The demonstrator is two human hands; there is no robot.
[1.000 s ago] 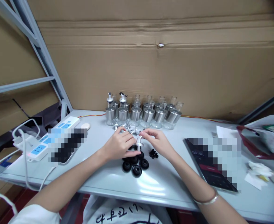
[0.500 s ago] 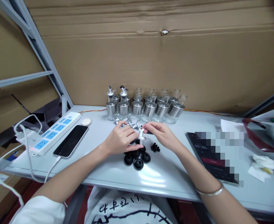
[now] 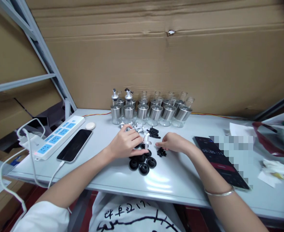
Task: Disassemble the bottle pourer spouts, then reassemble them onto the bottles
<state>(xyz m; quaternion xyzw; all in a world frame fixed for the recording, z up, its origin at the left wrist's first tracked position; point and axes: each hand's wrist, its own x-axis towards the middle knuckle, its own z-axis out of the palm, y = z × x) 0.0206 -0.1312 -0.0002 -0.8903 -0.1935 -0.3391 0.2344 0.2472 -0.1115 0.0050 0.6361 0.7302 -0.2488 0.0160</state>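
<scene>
My left hand (image 3: 125, 142) is closed on a white spout piece (image 3: 146, 140), held upright between thumb and fingers above several round black stoppers (image 3: 144, 169). My right hand (image 3: 173, 142) is at the upper right edge of a small pile of black pieces (image 3: 161, 152). Its fingers are bent together, and whatever they may hold is too small to make out. Beyond the hands lie more white spout pieces (image 3: 138, 128) and several flat black parts (image 3: 153, 132).
Glass bottles with metal sleeves (image 3: 156, 112) stand in rows at the back, two with spouts fitted. A power strip (image 3: 59, 137) and a phone (image 3: 75, 145) lie on the left. On the right are a tablet (image 3: 219, 161) and crumpled tissue (image 3: 275, 169).
My right hand has left the white spout piece and moved right and down to the small black pieces, uncovering the flat black parts. My left hand stays in place with its piece.
</scene>
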